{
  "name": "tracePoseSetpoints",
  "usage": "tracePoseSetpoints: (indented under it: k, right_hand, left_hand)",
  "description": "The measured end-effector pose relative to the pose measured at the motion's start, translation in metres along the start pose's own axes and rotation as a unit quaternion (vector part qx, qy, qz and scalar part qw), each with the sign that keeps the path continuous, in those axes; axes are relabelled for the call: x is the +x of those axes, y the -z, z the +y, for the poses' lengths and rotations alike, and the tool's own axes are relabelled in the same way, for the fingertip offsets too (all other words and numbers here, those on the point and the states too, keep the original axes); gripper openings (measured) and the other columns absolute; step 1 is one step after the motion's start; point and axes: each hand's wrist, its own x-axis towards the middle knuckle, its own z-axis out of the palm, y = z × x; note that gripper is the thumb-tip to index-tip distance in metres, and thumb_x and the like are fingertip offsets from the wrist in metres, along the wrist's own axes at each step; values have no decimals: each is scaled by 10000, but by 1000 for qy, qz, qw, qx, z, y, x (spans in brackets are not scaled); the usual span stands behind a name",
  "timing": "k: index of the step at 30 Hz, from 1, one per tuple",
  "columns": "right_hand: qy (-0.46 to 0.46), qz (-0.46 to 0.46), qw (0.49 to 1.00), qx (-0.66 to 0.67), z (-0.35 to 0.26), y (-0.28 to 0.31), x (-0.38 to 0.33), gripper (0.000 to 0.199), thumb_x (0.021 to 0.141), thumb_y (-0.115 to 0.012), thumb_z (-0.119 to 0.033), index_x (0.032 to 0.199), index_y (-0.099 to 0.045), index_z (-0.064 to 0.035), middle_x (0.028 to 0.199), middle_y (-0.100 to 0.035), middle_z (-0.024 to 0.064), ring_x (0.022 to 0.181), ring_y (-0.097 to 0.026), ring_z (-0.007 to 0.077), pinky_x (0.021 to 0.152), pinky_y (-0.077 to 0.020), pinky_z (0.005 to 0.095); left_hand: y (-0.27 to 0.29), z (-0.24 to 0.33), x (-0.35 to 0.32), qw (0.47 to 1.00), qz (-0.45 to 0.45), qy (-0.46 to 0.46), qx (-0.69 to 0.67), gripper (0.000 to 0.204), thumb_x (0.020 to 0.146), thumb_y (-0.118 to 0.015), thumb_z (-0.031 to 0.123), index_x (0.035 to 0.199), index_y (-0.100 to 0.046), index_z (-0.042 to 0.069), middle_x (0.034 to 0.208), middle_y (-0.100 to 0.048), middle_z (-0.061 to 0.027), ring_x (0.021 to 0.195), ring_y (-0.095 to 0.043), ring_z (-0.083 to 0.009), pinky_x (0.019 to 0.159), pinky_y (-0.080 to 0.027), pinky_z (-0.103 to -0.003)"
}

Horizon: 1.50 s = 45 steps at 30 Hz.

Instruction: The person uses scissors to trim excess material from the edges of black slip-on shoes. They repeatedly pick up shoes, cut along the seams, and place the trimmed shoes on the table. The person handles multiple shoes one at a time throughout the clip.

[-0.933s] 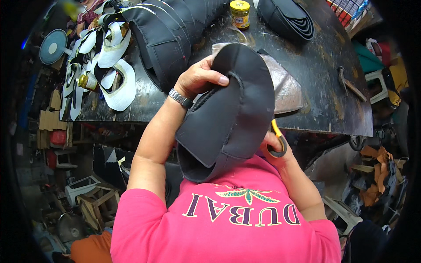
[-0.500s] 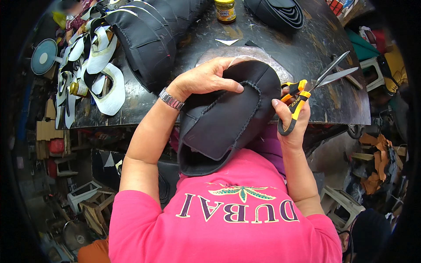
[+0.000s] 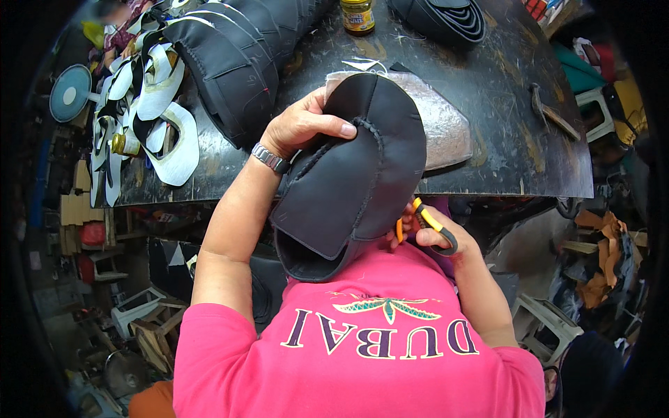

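A black shoe upper [image 3: 334, 188] with rough stitched seams is tilted in front of my chest, its open end toward me. My left hand [image 3: 306, 129] grips its far left edge, the thumb lying on top beside the seam and the fingers hidden underneath. At the upper's right side, my right hand [image 3: 439, 230] is closed on scissors with yellow and black handles [image 3: 433, 217]. The blades are hidden behind the upper. Beyond the upper, a grey slab [image 3: 435, 129] lies on the dark table [image 3: 509, 167].
A long row of black uppers [image 3: 226, 63] stands at the far left, beside white cut pieces [image 3: 174, 157]. Farther back are a jar [image 3: 357, 17] and a rolled black stack [image 3: 446, 17]. A hammer [image 3: 554, 115] lies on the right, and a stool [image 3: 547, 327] stands below.
My right hand has brought the scissors down and left, from above the table to beside the upper. My left hand has shifted the upper slightly left, uncovering more of the slab.
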Motion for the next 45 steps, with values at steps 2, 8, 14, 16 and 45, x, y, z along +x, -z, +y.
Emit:
tracePoseSetpoints:
  k: [2, 8, 14, 16, 45]
  right_hand:
    - [4, -55, 998, 19, 5, 1, 5, 837, 686, -820, -542, 1255, -484, -28, 996, -620, 97, 904, -624, 190, 841, -500, 321]
    - [76, -45, 994, 58, -4, -2, 5, 873, 668, -848, -538, 1276, -477, -32, 1058, -598, 98, 928, -620, 202, 806, -513, 337]
    - [79, 41, 996, -16, -17, 4, -1, 768, 674, -877, -408, 1243, -524, -30, 949, -598, 66, 798, -594, 140, 738, -482, 272]
    - [74, 74, 994, -17, -16, 3, -3, 733, 678, -877, -376, 1226, -539, -27, 927, -597, 57, 776, -588, 125, 718, -477, 258]
    - [25, 290, 952, -94, -24, 5, -16, 483, 630, -928, -214, 871, -537, -68, 704, -504, -27, 541, -477, 25, 464, -405, 180]
  left_hand:
    - [1, 0, 1, 1000, -6, 4, 15, 528, 758, -724, -23, 1267, -589, 25, 1093, -681, -40, 949, -643, -122, 900, -510, -275]
    - [2, 14, -1, 995, -13, 31, 95, 590, 765, -737, -11, 1324, -551, 24, 1153, -658, -34, 1022, -608, -112, 961, -469, -273]
    - [-6, 16, -1, 989, -11, 10, 149, 681, 780, -742, 32, 1408, -480, 32, 1259, -601, -28, 1148, -532, -122, 1044, -386, -268]
    - [-8, 16, 0, 985, -19, -1, 169, 689, 788, -733, 40, 1423, -466, 36, 1294, -583, -26, 1177, -513, -122, 1060, -367, -268]
    - [-10, 9, 12, 980, -81, 41, 177, 691, 790, -705, -2, 1434, -455, 28, 1304, -588, -41, 1184, -521, -110, 1057, -380, -257]
